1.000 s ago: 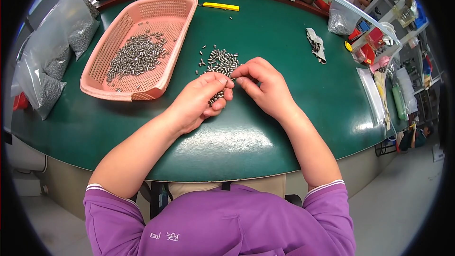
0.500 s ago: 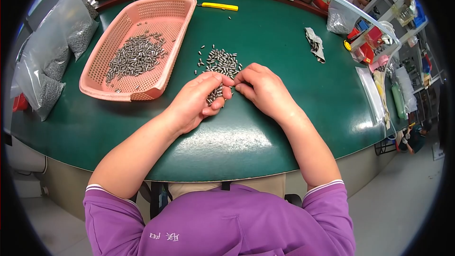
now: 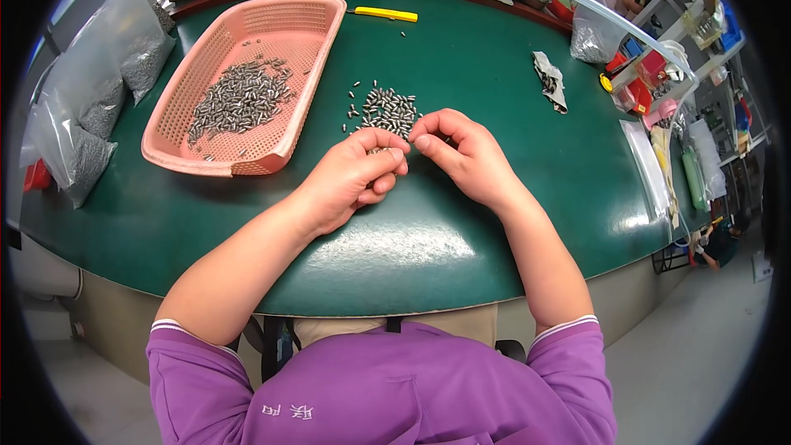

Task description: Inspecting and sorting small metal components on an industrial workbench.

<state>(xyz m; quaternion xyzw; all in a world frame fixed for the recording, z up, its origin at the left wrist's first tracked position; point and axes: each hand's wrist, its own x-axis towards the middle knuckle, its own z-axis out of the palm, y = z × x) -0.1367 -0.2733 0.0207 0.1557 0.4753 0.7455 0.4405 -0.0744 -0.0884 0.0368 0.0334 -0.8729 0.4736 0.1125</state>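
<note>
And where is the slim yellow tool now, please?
In the head view, the slim yellow tool lies near the far edge of the glossy green tabletop, just right of the far right corner of the pink perforated plastic basket.

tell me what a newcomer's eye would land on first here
Probably the large pink basket on the left of the green table, with small metal pieces heaped inside. Next come the bare hands at the centre, the left hand curled around some pieces and the right hand close beside it, near a loose pile. A yellow-handled tool stands out by the basket's far end.
</note>
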